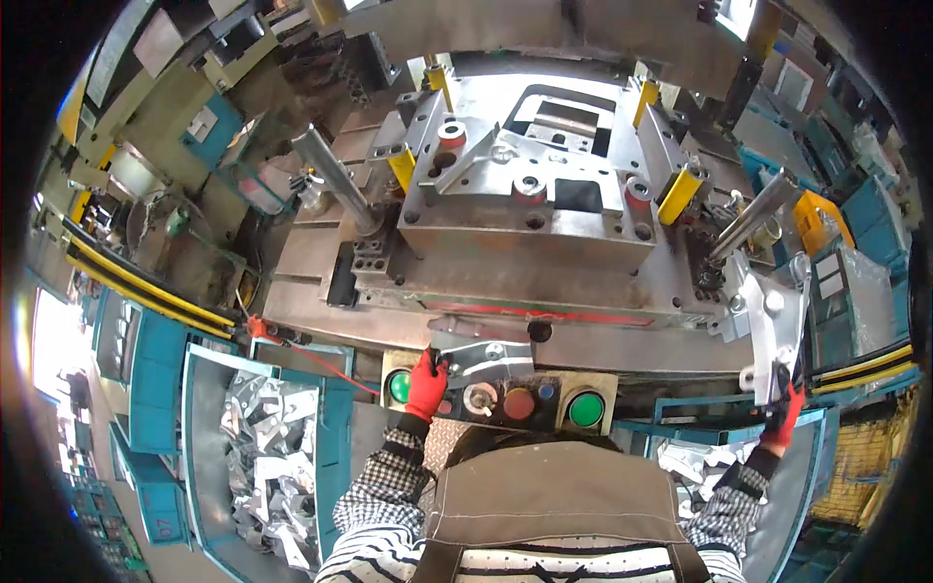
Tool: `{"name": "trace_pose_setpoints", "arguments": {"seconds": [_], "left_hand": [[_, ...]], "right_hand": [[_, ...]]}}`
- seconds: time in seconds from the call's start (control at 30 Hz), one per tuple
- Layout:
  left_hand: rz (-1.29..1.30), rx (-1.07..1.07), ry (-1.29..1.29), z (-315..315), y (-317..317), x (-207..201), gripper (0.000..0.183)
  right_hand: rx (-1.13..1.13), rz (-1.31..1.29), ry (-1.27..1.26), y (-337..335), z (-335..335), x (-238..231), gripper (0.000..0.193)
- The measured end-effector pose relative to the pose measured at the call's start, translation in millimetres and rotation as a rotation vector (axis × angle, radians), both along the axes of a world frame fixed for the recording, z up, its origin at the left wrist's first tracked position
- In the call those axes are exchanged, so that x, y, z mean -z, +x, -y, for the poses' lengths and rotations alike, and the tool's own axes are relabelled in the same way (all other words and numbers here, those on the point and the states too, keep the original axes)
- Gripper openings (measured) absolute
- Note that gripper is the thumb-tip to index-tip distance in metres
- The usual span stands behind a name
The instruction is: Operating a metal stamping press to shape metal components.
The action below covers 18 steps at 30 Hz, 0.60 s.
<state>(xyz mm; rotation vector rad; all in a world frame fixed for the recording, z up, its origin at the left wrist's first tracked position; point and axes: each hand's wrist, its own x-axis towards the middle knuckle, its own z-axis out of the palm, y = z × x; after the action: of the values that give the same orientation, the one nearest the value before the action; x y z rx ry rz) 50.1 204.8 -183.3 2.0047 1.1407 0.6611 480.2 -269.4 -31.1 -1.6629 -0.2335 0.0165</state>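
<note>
My right hand, in a red and dark glove, is closed on the lower end of a shiny stamped metal bracket. The bracket stands nearly upright at the right, beside the press bed. On the left, my red-gloved left hand grips the left edge of a grey sheet-metal piece, just above the control box. Its fingertips are partly hidden. Ahead of me sits the steel die, with another bright metal part lying on top.
A blue bin of metal scraps stands at my left. Another blue bin with metal pieces is at my right. Guide posts rise beside the die. A red-handled air gun hangs left; green buttons face up.
</note>
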Motion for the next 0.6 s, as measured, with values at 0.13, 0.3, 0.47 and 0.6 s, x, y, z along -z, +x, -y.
{"name": "trace_pose_setpoints", "arguments": {"seconds": [0.13,0.3,0.47,0.6], "left_hand": [[0.066,0.061,0.079,-3.4,0.9,-5.3,0.047],[0.084,0.003,0.047,-4.7,-10.5,12.4,0.047],[0.113,0.065,-0.025,-5.5,-4.3,2.7,0.046],[0.153,0.026,-0.058,0.8,-11.6,-19.5,0.051]], "right_hand": [[-0.203,0.196,-0.125,-64.7,-72.4,-87.9,0.047],[-0.597,0.039,0.052,-60.6,-229.2,-123.9,0.051],[-0.897,0.695,-0.17,-3.1,-346.7,-148.0,0.034],[-1.124,0.108,-0.457,38.0,-444.2,-144.1,0.033]]}}
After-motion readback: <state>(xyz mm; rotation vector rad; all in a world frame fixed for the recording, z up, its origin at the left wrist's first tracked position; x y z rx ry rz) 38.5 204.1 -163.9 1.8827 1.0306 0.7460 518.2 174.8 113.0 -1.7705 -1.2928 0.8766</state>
